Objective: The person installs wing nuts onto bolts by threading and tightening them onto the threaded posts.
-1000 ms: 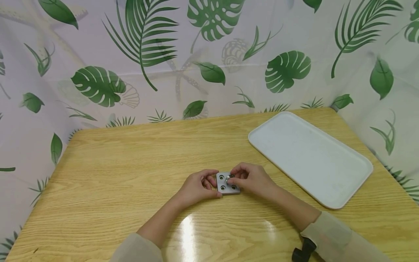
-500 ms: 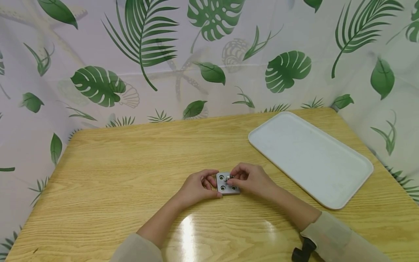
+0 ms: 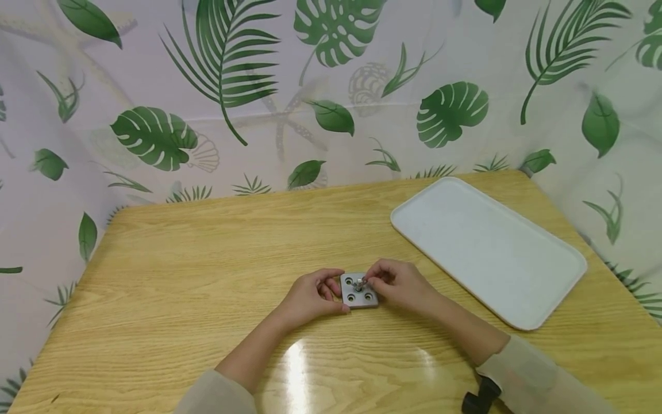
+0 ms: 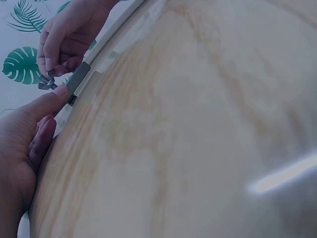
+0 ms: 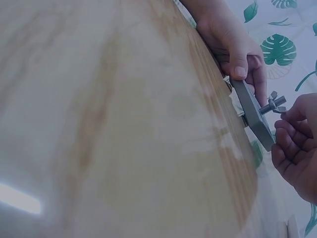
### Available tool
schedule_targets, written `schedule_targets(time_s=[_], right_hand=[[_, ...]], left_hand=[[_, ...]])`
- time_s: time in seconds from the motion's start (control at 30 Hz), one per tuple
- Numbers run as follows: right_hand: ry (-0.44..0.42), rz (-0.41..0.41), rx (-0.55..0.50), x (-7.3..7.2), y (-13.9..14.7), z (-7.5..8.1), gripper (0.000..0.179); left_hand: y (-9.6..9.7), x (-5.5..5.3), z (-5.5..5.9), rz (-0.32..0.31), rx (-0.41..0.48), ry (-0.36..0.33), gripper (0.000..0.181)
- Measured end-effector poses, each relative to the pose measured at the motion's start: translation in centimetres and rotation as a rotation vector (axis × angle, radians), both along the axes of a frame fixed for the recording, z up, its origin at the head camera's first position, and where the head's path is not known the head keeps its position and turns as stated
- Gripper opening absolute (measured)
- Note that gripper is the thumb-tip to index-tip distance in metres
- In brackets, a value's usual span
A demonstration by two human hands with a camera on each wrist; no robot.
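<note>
A square grey metal plate [image 3: 360, 301] with several countersunk holes sits on the table. My left hand [image 3: 308, 296] grips it by its left side, thumb at the near edge and a finger at the far edge. From the plate's middle stands a threaded bolt [image 5: 281, 100], which carries a wing nut [image 5: 273, 96]. The fingertips of my right hand [image 3: 400, 286] are at the right wing of the nut, thumb and forefinger pinching it. In the left wrist view the wing nut [image 4: 46, 83] shows just under the right fingertips. Both hands hide parts of the plate's edges.
A white rectangular tray [image 3: 491, 253] lies at an angle on the right of the wooden table [image 3: 207, 259]. A leaf-patterned cloth [image 3: 269, 126] hangs behind the table and along its sides. Something black [image 3: 481, 397] sits by the right sleeve.
My right fingers have shifted slightly to the right, uncovering more of the wing nut and the plate's holes. The left hand and the plate stay in place.
</note>
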State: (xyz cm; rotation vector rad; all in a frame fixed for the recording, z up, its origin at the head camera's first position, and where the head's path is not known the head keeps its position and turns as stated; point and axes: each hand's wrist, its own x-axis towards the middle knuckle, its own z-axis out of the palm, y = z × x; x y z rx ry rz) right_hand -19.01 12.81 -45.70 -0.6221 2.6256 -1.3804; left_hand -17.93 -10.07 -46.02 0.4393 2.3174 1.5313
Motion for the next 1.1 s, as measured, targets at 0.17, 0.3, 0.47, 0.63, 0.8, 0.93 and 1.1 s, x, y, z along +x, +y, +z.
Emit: schedule_targets(time_s=[0.17, 0.3, 0.47, 0.63, 0.8, 0.93, 1.1], right_hand=[[0.005, 0.023, -0.033, 0.1, 0.1, 0.0, 0.006], [-0.001, 0.017, -0.023, 0.4, 0.1, 0.2, 0.005], [-0.011, 0.006, -0.01, 0.5, 0.0, 0.4, 0.004], [-0.018, 0.021, -0.018, 0.5, 0.0, 0.4, 0.005], [-0.041, 0.036, -0.039, 0.4, 0.0, 0.5, 0.003], [-0.057, 0.043, -0.044, 0.5, 0.0, 0.6, 0.004], [-0.078, 0.028, -0.045, 0.4, -0.1, 0.7, 0.004]], left_hand=[[0.0, 0.5, 1.0, -0.021, 0.032, 0.014, 0.064], [-0.1, 0.1, 0.2, -0.021, 0.029, 0.01, 0.065], [-0.2, -0.8, -1.8, -0.01, 0.01, 0.004, 0.068], [-0.4, -0.9, -2.1, -0.016, 0.019, -0.002, 0.069], [-0.3, -0.9, -1.6, -0.013, 0.018, -0.013, 0.069], [-0.2, -0.3, 0.0, -0.011, 0.009, -0.017, 0.066], [-0.3, -0.8, -0.9, -0.01, 0.015, -0.019, 0.07]])
